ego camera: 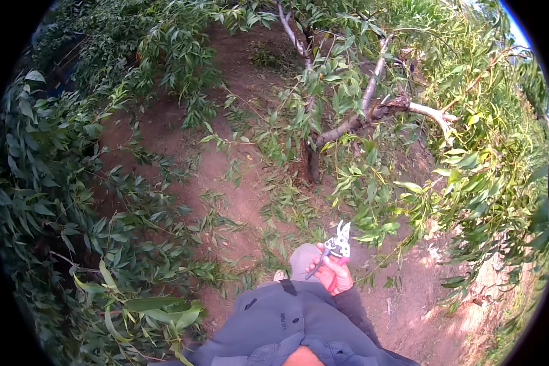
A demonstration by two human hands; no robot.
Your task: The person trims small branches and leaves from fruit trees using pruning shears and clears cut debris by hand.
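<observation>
Bypass pruning shears (337,247) with metal blades and grey and red handles rest in my right hand (331,273), low in the view and right of centre. The blades are parted and point up and away from me. My fingers curl around the handles in front of my right leg. My left hand is out of view. Before me stands a small tree with a dark trunk (313,162), its branches (373,91) spreading to the upper right with long narrow green leaves.
Dense foliage (41,183) hangs along the left side, and a leafy twig (155,311) reaches in near me at the lower left. More leafy branches (480,183) droop on the right. Cut leafy shoots (290,206) lie scattered on the bare soil (228,169) around the trunk.
</observation>
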